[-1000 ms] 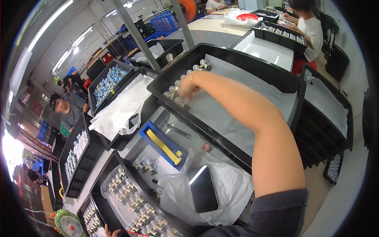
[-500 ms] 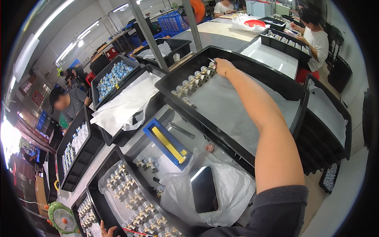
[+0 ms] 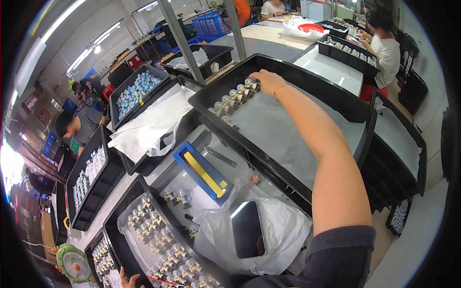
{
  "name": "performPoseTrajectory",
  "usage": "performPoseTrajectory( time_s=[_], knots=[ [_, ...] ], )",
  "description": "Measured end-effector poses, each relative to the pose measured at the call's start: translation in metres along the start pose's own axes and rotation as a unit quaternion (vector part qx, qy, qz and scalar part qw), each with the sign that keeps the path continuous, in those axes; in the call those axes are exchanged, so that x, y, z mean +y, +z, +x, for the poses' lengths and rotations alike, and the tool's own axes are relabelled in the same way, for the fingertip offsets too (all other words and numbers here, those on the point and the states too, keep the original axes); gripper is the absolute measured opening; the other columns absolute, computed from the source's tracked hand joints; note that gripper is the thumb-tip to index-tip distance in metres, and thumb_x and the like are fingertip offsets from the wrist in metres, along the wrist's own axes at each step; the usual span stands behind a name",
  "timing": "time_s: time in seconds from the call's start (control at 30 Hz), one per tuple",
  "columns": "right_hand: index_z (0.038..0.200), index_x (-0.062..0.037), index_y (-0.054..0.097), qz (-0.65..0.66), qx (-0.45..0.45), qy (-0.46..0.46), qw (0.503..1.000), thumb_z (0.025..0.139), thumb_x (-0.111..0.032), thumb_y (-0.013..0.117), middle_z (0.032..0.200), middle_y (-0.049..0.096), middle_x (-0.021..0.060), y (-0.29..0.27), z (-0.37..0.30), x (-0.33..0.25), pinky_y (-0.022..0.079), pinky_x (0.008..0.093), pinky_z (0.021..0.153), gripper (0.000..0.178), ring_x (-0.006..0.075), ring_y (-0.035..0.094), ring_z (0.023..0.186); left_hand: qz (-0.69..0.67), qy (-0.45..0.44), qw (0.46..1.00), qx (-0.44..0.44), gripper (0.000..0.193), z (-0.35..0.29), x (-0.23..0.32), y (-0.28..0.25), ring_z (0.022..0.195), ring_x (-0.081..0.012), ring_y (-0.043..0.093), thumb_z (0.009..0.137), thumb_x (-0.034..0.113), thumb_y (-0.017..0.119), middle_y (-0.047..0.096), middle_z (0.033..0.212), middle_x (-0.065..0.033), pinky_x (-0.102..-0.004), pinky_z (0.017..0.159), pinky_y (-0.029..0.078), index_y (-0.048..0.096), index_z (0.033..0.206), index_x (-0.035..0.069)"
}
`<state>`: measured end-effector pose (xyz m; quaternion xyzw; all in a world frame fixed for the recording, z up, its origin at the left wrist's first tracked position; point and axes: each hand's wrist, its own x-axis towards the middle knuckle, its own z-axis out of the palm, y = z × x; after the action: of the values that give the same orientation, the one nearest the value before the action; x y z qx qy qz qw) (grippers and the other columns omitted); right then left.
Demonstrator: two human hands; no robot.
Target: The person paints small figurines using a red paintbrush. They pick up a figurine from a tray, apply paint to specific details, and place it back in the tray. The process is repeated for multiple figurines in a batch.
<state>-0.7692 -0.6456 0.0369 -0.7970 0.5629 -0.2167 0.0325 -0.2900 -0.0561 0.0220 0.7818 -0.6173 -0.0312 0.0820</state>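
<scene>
My right hand (image 3: pixel 267 80) reaches into the far end of a large black tray (image 3: pixel 293 180), its fingers pinched at the end of a row of small figurines (image 3: pixel 234 100). The figurines have bluish-grey heads, pale bodies and dark bases. What the fingertips hold is hidden. White paper (image 3: pixel 288 127) lines this tray. At the bottom edge my left hand (image 3: pixel 128 279) is partly in view, fingers apart, beside the rim of another black tray (image 3: pixel 165 211). That one holds several rows of similar figurines (image 3: pixel 158 230). A thin red stick (image 3: pixel 163 281) lies across it near the hand.
Between the trays are a blue holder with a yellow strip (image 3: pixel 204 174), a phone (image 3: pixel 247 229) on crumpled white wrapping (image 3: pixel 283 225), and a few loose figurines (image 3: pixel 178 198). Metal posts (image 3: pixel 181 43) rise beyond. Co-workers (image 3: pixel 386 53) sit at right and left. A green fan (image 3: pixel 76 264) stands lower left.
My right hand has shifted slightly left along the tray's far end, over the last figurine of the row. My left hand has stayed nearly in place.
</scene>
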Motion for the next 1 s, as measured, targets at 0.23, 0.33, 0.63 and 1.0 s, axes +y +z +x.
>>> performPoseTrajectory(
  time_s=[0.23, 0.33, 0.63, 1.0],
  knots=[
    [0.113, -0.0231, 0.053, -0.120, -0.058, -0.035, 0.991, 0.076, -0.002, 0.044, 0.111, 0.051, 0.0087, 0.004, -0.010, -0.019, 0.043, 0.0380, 0.084, 0.044, 0.0276, 0.052, 0.102, -0.013, -0.007, 1.000, -0.012, 0.042, 0.000, -0.003, 0.004, 0.111, -0.0388, 0.040, 0.074, 0.035, 0.053, 0.030, 0.132, -0.0246, -0.0422, 0.094, 0.031, 0.058, 0.104, 0.007],
    [0.103, -0.0186, 0.057, -0.113, 0.033, -0.154, 0.981, 0.077, -0.007, 0.047, 0.098, 0.053, 0.0072, 0.016, -0.003, -0.023, 0.046, 0.0382, 0.077, 0.030, 0.0269, 0.056, 0.092, 0.067, 0.046, 0.997, -0.007, 0.043, -0.004, -0.016, 0.006, 0.104, -0.0378, 0.044, 0.076, 0.038, 0.051, 0.046, 0.116, -0.0243, -0.0432, 0.092, 0.033, 0.057, 0.104, 0.006],
    [0.107, -0.0209, 0.057, -0.016, -0.013, -0.211, 0.977, 0.072, -0.021, 0.061, 0.097, 0.049, 0.0089, 0.042, -0.014, -0.067, 0.046, 0.0377, 0.074, 0.035, 0.0263, 0.055, 0.090, 0.022, 0.067, 0.997, -0.003, 0.043, 0.002, -0.013, 0.009, 0.110, -0.0396, 0.039, 0.075, 0.035, 0.051, 0.047, 0.114, -0.0243, -0.0440, 0.095, 0.029, 0.055, 0.107, 0.006],
    [0.088, -0.0069, 0.065, 0.108, -0.062, -0.030, 0.992, 0.073, -0.013, 0.054, 0.094, 0.062, 0.0147, 0.038, -0.007, -0.100, 0.047, 0.0375, 0.078, 0.020, 0.0290, 0.059, 0.090, -0.040, -0.027, 0.998, -0.049, 0.043, -0.003, 0.002, 0.002, 0.100, -0.0359, 0.046, 0.073, 0.029, 0.054, 0.024, 0.134, -0.0219, -0.0416, 0.090, 0.034, 0.054, 0.110, 0.006]
  ],
)
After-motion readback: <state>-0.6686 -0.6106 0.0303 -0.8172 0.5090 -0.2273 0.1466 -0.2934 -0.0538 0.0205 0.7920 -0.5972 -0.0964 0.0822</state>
